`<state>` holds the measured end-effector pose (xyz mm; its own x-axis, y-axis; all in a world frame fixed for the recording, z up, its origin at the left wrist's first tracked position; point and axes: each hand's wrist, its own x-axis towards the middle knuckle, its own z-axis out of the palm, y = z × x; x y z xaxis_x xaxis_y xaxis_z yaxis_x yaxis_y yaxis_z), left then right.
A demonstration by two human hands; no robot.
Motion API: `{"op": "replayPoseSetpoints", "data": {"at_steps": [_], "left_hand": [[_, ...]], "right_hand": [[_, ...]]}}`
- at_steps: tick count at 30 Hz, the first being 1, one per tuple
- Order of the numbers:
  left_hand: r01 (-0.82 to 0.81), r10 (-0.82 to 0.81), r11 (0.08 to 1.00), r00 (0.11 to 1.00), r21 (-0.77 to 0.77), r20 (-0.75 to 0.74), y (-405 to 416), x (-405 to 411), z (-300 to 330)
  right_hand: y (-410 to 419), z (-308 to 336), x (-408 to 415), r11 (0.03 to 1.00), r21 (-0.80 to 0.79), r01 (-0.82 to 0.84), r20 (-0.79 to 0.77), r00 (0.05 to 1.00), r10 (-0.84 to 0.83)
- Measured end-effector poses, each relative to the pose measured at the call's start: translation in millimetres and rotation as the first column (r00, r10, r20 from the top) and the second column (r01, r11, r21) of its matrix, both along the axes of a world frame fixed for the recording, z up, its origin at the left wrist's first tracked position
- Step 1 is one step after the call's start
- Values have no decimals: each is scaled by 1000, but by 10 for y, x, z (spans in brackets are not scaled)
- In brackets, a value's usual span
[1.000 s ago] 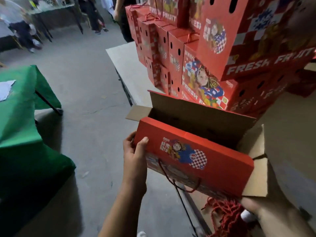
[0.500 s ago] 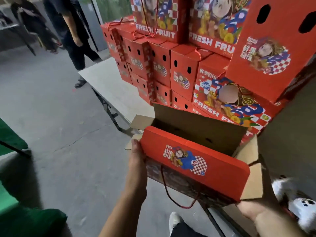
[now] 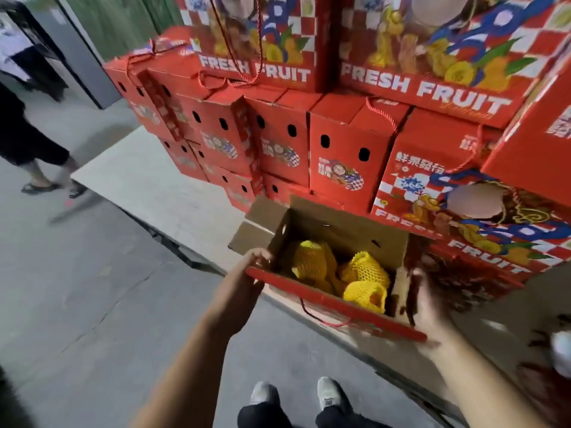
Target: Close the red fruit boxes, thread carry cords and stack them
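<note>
I hold the open fruit box (image 3: 340, 230) straight ahead of me at the near edge of the tabletop (image 3: 148, 180), pressed up to the foot of the stack of closed boxes (image 3: 336, 156). Its long axis runs from my left, slightly farther off, to my right, slightly nearer, so one hand sits at each short end. My left hand (image 3: 255, 262) pinches the left corner of the near red flap (image 3: 324, 296), fingers curled over its edge. My right hand (image 3: 425, 299) is wrapped on the right end wall, thumb along the cardboard; the blur hides how the other fingers lie, but it is clearly clamped on the box.

Inside, the fruit in yellow foam nets (image 3: 336, 270) sits low, below the rim. The near flap hangs outward toward me, showing only its thin red edge, with a red carry cord (image 3: 321, 319) looping down from it. The brown far flap (image 3: 324, 208) stands up against the stack behind, and a small side flap (image 3: 262, 211) splays out to the left.

The coming move, as I judge it, turns on that near flap: it lies between my two hands and hinges along the long axis, so it must swing up and away from me over the fruit. My left hand is already on it and is the nearer one to lead; the right can steady the end.
</note>
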<state>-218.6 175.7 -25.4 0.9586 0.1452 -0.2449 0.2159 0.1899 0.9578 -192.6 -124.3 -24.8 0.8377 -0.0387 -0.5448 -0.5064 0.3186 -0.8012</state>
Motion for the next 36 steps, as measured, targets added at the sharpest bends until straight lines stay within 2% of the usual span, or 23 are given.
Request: {"op": "replayPoseSetpoints", "data": {"at_steps": [1,3,7,9,11,14,16,18,20,21,23,25,27,30,32,33,34,36], "left_hand": [[17,-18,998,1000,-64,-6,74,70,-52],[55,-54,994,998,-95,13,267,157,-152],[300,-300,954,952,0,66,547,210,-221],[370,-376,926,919,69,121,636,232,-191],[373,-417,900,888,227,195,699,335,-171],[391,-461,861,870,326,176,815,476,-151],[491,-608,743,779,455,152,934,551,-127],[552,-766,548,632,628,113,1034,646,-130],[481,-876,344,474,806,91,1073,776,-207],[428,-904,247,425,869,48,1041,859,-225],[366,-901,133,432,921,-42,922,1046,-247],[292,-884,130,468,948,-23,812,1174,-260],[264,-874,188,484,946,39,767,1246,-364],[203,-784,400,580,894,219,804,1277,-569],[172,-758,499,562,849,332,783,1263,-603],[167,-758,525,538,835,369,760,1267,-587],[172,-767,530,516,831,382,748,1270,-551],[170,-801,490,474,855,365,754,1285,-469]], "right_hand": [[46,-20,4,992,-127,-4,19,1000,7],[101,-82,-5,920,-389,-44,49,996,68],[172,-237,-178,796,-604,-41,179,966,185],[200,-308,-241,757,-648,-78,175,953,248],[248,-362,-248,683,-713,-157,96,944,317],[322,-379,-244,578,-794,-188,-6,953,301],[365,-389,-272,564,-812,-151,16,960,280],[376,-414,-324,536,-834,-131,31,959,282],[370,-435,-354,535,-834,-134,29,958,285],[360,-416,-349,533,-834,-140,27,956,294],[288,-336,-342,514,-840,-175,20,936,352],[119,-253,-370,462,-860,-217,2,904,427],[-94,-133,-424,326,-893,-309,-90,835,543],[-268,50,-469,68,-880,-470,-311,680,664],[-280,59,-425,-19,-868,-497,-376,630,680],[-237,67,-407,-4,-867,-498,-363,627,689],[-173,70,-404,51,-871,-489,-316,637,703],[-51,0,-439,232,-877,-421,-144,690,709]]}}
